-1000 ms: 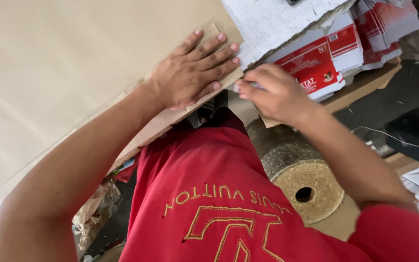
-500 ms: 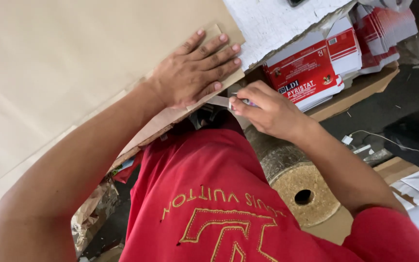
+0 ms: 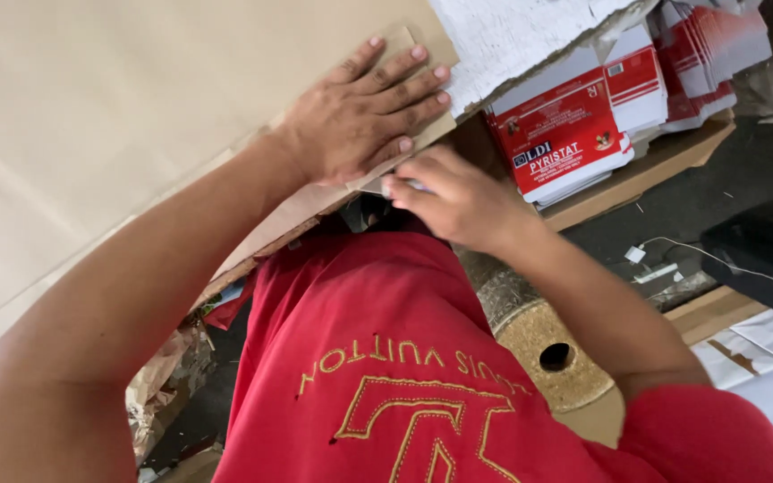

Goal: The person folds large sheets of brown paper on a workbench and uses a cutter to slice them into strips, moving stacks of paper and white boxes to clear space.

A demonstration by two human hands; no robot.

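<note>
My left hand [image 3: 360,112] lies flat, fingers spread, on a large tan cardboard sheet [image 3: 91,116] near its lower right corner. My right hand [image 3: 458,201] is curled just below that corner, right under my left fingers. It grips a small pale tool [image 3: 402,185], of which only a tip shows against the sheet's edge. What kind of tool it is I cannot tell. My red shirt [image 3: 386,376] fills the lower middle of the view.
A stack of red and white flat cartons [image 3: 574,134] lies on a brown board [image 3: 664,161] at the right. A white rough board [image 3: 521,36] overlaps the top. A round fibre roll with a centre hole [image 3: 530,340] stands below my right arm. White sheets [image 3: 771,349] and a cable [image 3: 717,259] lie at the right.
My right hand has slid left along the cardboard's edge and now sits under my left hand's fingers. My left hand has stayed pressed on the sheet.
</note>
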